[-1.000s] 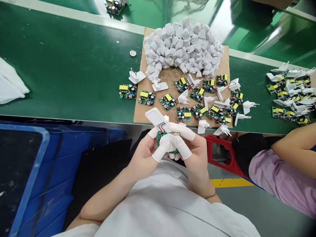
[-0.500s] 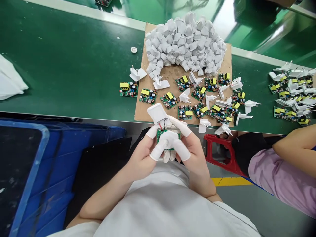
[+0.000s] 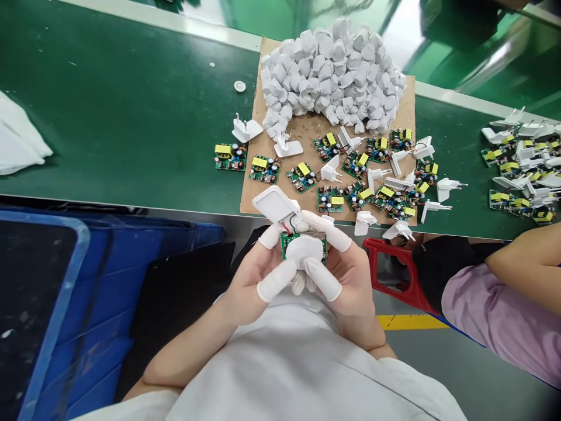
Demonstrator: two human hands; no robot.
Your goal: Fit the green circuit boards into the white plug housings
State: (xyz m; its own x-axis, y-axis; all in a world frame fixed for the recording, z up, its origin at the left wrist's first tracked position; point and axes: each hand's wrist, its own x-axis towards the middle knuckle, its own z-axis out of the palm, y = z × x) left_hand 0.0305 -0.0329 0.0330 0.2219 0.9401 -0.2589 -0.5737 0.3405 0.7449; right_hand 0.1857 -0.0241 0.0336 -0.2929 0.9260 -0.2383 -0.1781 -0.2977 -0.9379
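Observation:
Both hands meet close to my chest, just below the table's edge. My left hand (image 3: 252,278) and my right hand (image 3: 350,272), fingertips in white finger cots, grip a small green circuit board (image 3: 302,248) with a white oval part on it. Thin red and black wires join the board to a white plug cover (image 3: 274,204) that sticks up and to the left above my fingers.
On a brown cardboard sheet (image 3: 394,120) lie a heap of white housings (image 3: 333,76), several green circuit boards (image 3: 302,175) and white plug covers (image 3: 328,171). More boards sit at right (image 3: 521,169). A blue bin (image 3: 56,304) is at left; another person's arm (image 3: 521,263) at right.
My thumbs have drawn back from the top of the board, baring the white oval part. The plug cover has tilted a little further left.

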